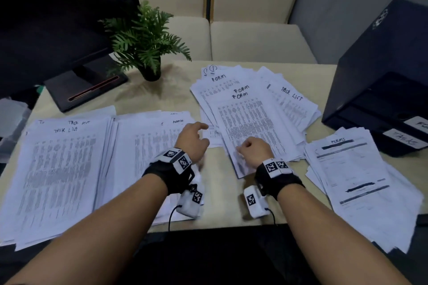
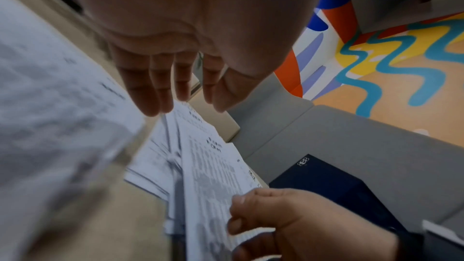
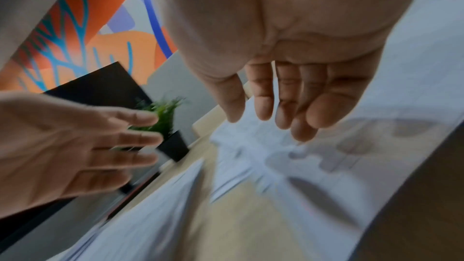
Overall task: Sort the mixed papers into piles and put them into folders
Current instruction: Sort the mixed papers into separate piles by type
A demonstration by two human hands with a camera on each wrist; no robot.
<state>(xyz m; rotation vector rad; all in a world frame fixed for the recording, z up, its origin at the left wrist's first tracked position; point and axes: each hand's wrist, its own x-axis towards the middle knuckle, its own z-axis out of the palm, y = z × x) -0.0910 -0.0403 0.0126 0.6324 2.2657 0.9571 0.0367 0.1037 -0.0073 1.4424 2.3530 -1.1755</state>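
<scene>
My left hand (image 1: 193, 139) is spread and empty, my right hand (image 1: 253, 149) hangs loose-fingered, gripping nothing, over the top FORM sheet (image 1: 243, 118) on the mixed pile (image 1: 289, 109) mid-table (image 1: 220, 203), thin, floppy, slippery paper, so I reckon I should pinch its near corner and peel.

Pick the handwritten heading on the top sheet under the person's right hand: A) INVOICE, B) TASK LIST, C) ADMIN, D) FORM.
D: in the head view the top sheet under the right hand has FORM handwritten near its upper edge.
</scene>
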